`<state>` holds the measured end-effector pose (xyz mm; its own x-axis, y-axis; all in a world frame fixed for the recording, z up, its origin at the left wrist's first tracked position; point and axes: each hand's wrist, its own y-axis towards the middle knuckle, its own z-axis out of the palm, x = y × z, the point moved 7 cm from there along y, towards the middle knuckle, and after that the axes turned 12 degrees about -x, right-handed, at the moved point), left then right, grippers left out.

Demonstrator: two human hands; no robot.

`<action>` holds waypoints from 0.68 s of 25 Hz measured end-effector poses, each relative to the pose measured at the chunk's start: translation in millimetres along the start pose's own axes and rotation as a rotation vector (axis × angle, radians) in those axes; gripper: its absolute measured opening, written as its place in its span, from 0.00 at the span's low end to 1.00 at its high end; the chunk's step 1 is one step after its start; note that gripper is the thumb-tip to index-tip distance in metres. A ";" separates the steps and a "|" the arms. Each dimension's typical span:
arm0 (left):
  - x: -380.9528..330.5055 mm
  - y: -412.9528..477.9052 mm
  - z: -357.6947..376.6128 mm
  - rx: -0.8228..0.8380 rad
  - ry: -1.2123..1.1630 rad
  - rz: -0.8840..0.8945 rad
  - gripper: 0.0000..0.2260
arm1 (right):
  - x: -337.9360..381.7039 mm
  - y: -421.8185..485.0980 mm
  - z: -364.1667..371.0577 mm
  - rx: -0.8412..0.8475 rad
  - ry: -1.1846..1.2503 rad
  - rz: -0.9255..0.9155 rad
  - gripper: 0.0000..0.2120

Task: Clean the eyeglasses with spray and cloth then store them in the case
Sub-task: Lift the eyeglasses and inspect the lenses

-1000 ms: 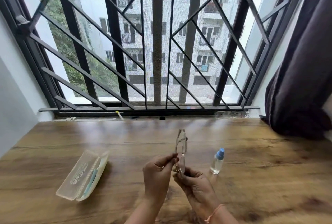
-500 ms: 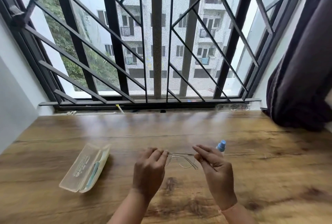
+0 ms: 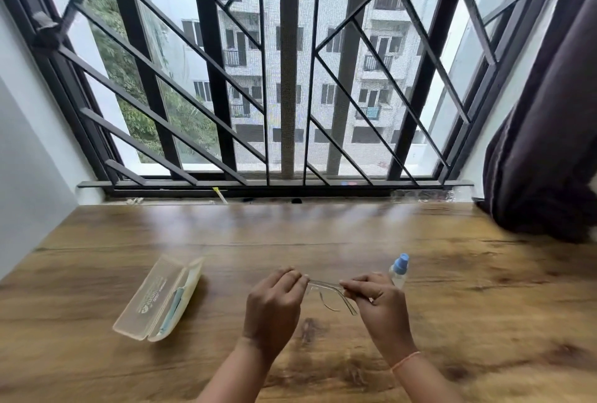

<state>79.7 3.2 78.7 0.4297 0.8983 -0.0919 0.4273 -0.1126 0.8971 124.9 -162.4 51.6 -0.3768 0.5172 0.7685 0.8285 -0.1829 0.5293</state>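
Note:
Clear-framed eyeglasses are held level just above the wooden table, between both hands. My left hand pinches their left end. My right hand grips the right end, where a temple arm angles down. A small clear spray bottle with a blue cap stands upright just behind my right hand. The translucent glasses case lies open at the left, with a pale blue cloth inside.
A barred window closes off the far edge of the table. A dark curtain hangs at the right and bunches onto the table's far right corner. A white wall stands at the left.
The eyeglasses turned from standing on end to lying level between my hands. My hands moved apart to opposite ends of the frame and lowered toward the table.

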 end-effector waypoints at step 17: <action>49.0 -21.6 -6.9 -0.229 -0.301 -0.684 0.12 | -37.0 -1.4 11.6 0.003 0.239 0.370 0.29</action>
<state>86.1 52.6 57.8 0.3413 0.5789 -0.7405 0.5143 0.5444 0.6626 142.5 -171.6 18.2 -0.1395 0.2099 0.9677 0.9268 -0.3165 0.2023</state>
